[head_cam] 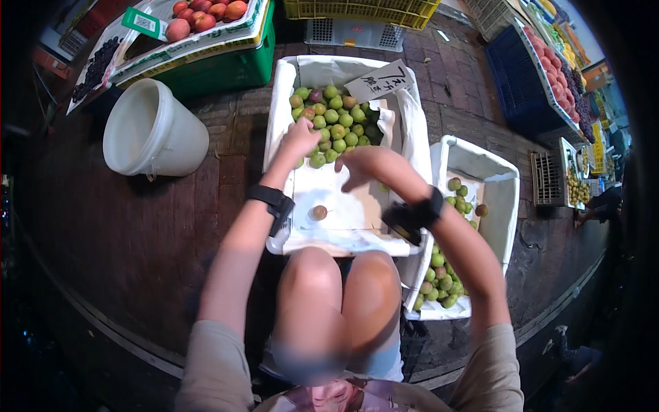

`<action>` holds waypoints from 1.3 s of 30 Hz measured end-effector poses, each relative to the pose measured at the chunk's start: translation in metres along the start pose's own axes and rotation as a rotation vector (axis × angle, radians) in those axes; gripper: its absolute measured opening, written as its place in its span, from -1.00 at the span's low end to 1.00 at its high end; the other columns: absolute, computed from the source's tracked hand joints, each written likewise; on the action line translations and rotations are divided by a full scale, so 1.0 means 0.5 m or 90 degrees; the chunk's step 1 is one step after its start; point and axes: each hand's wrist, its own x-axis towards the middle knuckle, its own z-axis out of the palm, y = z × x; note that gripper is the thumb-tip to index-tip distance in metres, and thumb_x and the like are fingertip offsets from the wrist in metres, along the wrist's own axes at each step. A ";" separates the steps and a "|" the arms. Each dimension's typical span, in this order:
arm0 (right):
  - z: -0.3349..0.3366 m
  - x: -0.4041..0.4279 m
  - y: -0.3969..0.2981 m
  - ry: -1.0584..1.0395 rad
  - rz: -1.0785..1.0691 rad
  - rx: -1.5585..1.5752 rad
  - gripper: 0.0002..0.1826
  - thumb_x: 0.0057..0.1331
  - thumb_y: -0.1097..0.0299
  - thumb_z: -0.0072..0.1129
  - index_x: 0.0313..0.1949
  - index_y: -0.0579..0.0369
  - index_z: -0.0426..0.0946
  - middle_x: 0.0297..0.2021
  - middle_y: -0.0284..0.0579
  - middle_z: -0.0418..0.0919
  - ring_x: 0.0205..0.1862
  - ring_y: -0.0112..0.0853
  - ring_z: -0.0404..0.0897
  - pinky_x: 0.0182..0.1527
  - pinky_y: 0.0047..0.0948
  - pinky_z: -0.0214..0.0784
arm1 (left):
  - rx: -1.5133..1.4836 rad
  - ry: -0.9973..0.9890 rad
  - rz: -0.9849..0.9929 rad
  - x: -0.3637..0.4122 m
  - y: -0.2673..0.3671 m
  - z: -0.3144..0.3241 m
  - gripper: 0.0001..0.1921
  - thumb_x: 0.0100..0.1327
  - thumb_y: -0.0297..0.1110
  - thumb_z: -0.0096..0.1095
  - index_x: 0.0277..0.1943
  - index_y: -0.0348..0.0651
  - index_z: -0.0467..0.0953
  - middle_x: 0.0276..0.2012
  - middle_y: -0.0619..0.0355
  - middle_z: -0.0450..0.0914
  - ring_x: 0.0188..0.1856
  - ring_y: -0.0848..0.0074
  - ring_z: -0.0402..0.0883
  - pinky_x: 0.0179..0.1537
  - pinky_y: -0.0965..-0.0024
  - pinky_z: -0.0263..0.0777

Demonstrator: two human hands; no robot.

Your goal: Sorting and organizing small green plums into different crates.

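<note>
Green plums (338,132), a few tinged red, are heaped in the far part of a paper-lined white crate (366,219) in front of my knees. My left hand (300,138) reaches over the heap's left edge with its fingers among the fruit; whether it grips one is hidden. Nearer to me, my right hand (363,166) hovers by the heap's front, fingers curved and apart, with no fruit visible in it. One reddish plum (319,212) lies alone on the near lining. A card with handwriting (379,82) leans at the crate's far right.
To the right stands a second lined crate (502,206) with more plums. A white plastic bucket (188,136) is at left. Beyond are a green crate (226,69) under a tray of peaches or nectarines, a yellow crate (360,11) and a blue crate (507,90) with pink fruit.
</note>
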 end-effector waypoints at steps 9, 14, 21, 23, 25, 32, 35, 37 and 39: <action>0.141 0.286 0.090 0.630 0.185 -0.097 -0.22 -0.11 0.01 0.20 0.14 -0.18 0.16 0.11 -0.04 0.19 0.13 0.01 0.16 -0.20 0.15 0.24 | 0.380 0.157 -0.024 0.035 -0.023 0.134 -0.41 -0.11 -0.19 0.31 0.05 0.06 0.27 0.05 0.06 0.11 0.03 0.06 0.10 -0.20 -0.10 0.23; 0.144 0.316 0.134 0.725 0.120 -0.099 -0.23 -0.14 0.05 0.21 0.14 -0.29 0.19 0.07 -0.11 0.25 0.12 0.00 0.17 -0.18 0.02 0.26 | 0.445 0.364 0.256 0.052 -0.039 0.165 -0.56 -0.02 -0.20 0.20 -0.02 0.04 0.33 -0.11 0.08 0.28 -0.03 0.23 0.25 -0.31 -0.02 0.29; 0.142 0.301 0.148 0.705 0.010 0.054 -0.37 -0.17 0.21 0.25 -0.02 -0.21 0.31 -0.15 -0.13 0.32 -0.15 -0.09 0.35 -0.36 -0.19 0.39 | 0.361 0.217 0.225 0.061 -0.043 0.168 -0.57 0.02 -0.26 0.15 0.01 0.00 0.33 -0.23 0.00 0.29 -0.10 0.18 0.32 -0.35 0.06 0.40; 0.148 0.298 0.147 0.699 0.000 0.093 -0.28 -0.17 0.34 0.24 0.08 -0.26 0.24 -0.16 -0.06 0.31 -0.21 -0.03 0.38 -0.31 -0.22 0.43 | 0.372 0.175 0.197 0.051 -0.036 0.170 -0.57 0.02 -0.25 0.15 0.01 0.00 0.33 -0.21 -0.04 0.27 -0.09 0.13 0.30 -0.29 0.08 0.40; 0.149 0.287 0.140 0.677 0.008 0.087 -0.30 -0.17 0.31 0.26 0.06 -0.22 0.26 -0.17 -0.06 0.31 -0.20 -0.04 0.38 -0.32 -0.20 0.42 | 0.297 0.162 0.252 0.052 -0.056 0.168 -0.57 0.04 -0.25 0.15 0.02 0.00 0.31 -0.22 -0.12 0.31 -0.13 0.05 0.35 -0.25 0.12 0.38; 0.174 0.251 0.096 0.571 0.100 0.043 -0.58 -0.19 0.26 0.31 -0.25 -0.06 0.49 -0.15 -0.13 0.32 -0.16 -0.14 0.39 -0.31 -0.25 0.40 | -0.044 -0.005 0.146 -0.016 -0.110 0.165 -0.68 0.15 -0.24 0.05 -0.06 -0.13 0.27 -0.44 -0.11 0.49 -0.34 0.08 0.52 -0.38 0.22 0.38; 0.225 0.270 0.133 0.574 0.056 -0.040 -0.61 -0.18 0.27 0.30 -0.27 -0.08 0.53 -0.06 -0.08 0.30 -0.14 -0.09 0.39 -0.29 -0.28 0.40 | -0.119 -0.218 -0.040 -0.045 -0.048 0.139 -0.69 0.18 -0.20 0.04 -0.06 -0.11 0.28 -0.51 0.08 0.49 -0.53 0.36 0.54 -0.63 0.41 0.30; 0.163 0.167 0.089 0.426 -0.013 0.067 -0.61 -0.18 0.18 0.27 -0.33 0.08 0.55 -0.19 0.03 0.45 -0.12 -0.21 0.42 -0.27 -0.26 0.40 | -0.191 -0.314 -0.035 -0.071 -0.043 0.098 -0.71 0.23 -0.15 0.00 -0.07 -0.10 0.29 -0.59 0.20 0.43 -0.71 0.58 0.42 -0.76 0.58 0.13; 0.158 0.122 0.113 0.415 -0.089 0.243 -0.55 -0.14 0.10 0.23 -0.30 0.16 0.53 -0.33 0.03 0.50 -0.21 -0.22 0.47 -0.26 -0.31 0.37 | -0.264 -0.372 -0.050 -0.106 0.007 0.049 -0.70 0.24 -0.09 -0.07 -0.12 -0.11 0.33 -0.66 0.16 0.43 -0.73 0.57 0.38 -0.75 0.56 0.17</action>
